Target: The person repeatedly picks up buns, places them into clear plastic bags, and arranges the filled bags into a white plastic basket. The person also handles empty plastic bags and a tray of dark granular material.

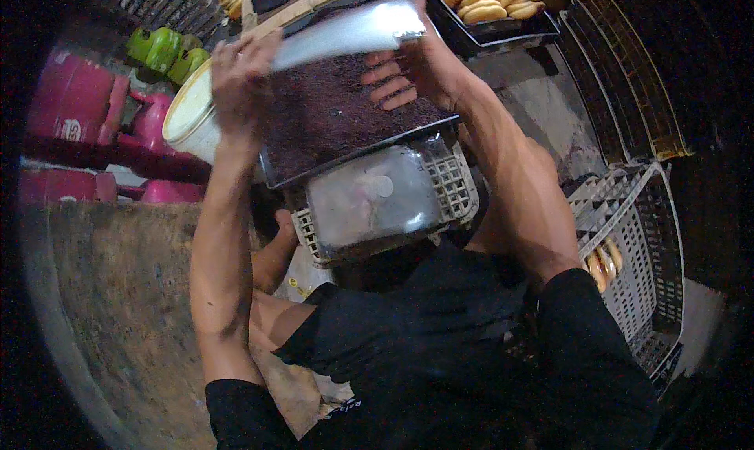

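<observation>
A shiny whitish sheet (pixel 347 35), probably plastic film, stretches between my two hands and is blurred. Its left end is gripped by my left hand (pixel 244 67). My right hand (pixel 412 61) holds the right end, thumb on top, with its other fingers spread below. Both hands are over a shallow metal tray (pixel 365 151) filled with a dark brown crumbly layer (pixel 330 114), perhaps chocolate sprinkles. Nearer my body, a stack of clear plastic bags (pixel 371 197) lies on an upturned-looking white lattice crate (pixel 453 182).
At the left stand a white bucket (pixel 188 108), pink gas cylinders (pixel 70 102) and green ones (pixel 156 49). A tray of round buns (pixel 483 2) sits at the top right. To my right is a plastic crate (pixel 630 273) with packed bread (pixel 604 264).
</observation>
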Motion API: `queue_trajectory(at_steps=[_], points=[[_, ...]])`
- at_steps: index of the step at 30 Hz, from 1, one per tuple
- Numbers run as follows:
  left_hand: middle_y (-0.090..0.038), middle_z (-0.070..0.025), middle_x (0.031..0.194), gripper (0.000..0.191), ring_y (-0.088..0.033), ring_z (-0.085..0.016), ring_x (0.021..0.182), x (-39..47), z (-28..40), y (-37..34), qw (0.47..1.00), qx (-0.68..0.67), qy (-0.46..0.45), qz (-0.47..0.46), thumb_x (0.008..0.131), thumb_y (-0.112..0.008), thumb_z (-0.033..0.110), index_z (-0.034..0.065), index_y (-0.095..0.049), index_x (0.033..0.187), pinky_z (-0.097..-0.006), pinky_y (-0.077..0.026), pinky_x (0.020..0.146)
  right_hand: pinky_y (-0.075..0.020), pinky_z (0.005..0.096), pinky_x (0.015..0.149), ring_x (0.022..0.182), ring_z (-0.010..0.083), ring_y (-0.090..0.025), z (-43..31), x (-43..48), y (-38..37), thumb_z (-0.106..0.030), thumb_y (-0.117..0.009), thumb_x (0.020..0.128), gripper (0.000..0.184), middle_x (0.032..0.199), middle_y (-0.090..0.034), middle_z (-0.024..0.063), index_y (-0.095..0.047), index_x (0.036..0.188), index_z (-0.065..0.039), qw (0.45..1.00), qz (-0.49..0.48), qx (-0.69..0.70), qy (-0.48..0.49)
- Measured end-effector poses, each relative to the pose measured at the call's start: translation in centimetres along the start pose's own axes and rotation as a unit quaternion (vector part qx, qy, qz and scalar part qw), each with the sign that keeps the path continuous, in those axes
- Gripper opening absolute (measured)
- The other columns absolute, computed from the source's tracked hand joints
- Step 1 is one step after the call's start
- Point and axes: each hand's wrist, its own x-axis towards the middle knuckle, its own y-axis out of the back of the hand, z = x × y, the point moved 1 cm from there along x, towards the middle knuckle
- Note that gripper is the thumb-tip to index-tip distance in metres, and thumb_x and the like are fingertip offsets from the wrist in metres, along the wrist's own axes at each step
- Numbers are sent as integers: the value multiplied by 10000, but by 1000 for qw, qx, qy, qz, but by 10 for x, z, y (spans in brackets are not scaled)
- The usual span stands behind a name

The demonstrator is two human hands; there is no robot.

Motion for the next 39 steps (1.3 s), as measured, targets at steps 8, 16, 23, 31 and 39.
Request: queue_trajectory(at_steps=[8, 16, 23, 31, 39], points=[[-666, -14, 1113, 368, -574, -241, 1097, -16, -2, 67, 995, 25, -72, 60, 807, -629, 144, 187, -688, 1168, -426, -402, 1028, -557, 358, 776, 870, 218, -672, -14, -4, -31, -523, -577, 879, 613, 1023, -675, 138, -597, 1125, 38, 983, -33, 139, 118], [-618, -72, 1094, 685, -603, -243, 1004, -57, 28, 62, 300, -908, 222, 188, 919, -493, 593, 49, -459, 1334, -414, -506, 862, -484, 305, 854, 941, 132, -598, -12, -28, -82, -154, -652, 910, 299, 1044, -650, 43, -567, 1171, -35, 928, 34, 173, 328], [-621, -46, 1129, 413, -590, -231, 1020, -3, 56, 115, 419, -767, 401, 274, 915, -655, 320, 72, -557, 1230, -434, -513, 859, -474, 282, 813, 906, 115, -586, -1, -35, -72, -143, -598, 929, 198, 966, -657, 17, -622, 1061, 3, 938, -63, -39, 339], [-647, -106, 1090, 440, -613, -282, 1004, -35, 53, 112, 531, -643, 501, 230, 917, -612, 420, 68, -606, 1181, -421, -499, 867, -450, 294, 885, 1012, 123, -542, -2, -42, -90, -178, -571, 968, 269, 1114, -608, 38, -536, 1191, -31, 943, -108, -48, 312], [-681, -176, 1027, 504, -640, -336, 986, -83, -46, 31, 848, -157, 499, 82, 915, -575, 510, 57, -670, 1115, -407, -485, 862, -446, 378, 928, 1046, 302, -577, 69, -53, -13, -338, -651, 898, 522, 1144, -562, 200, -484, 1202, 51, 818, 391, -305, 290]])
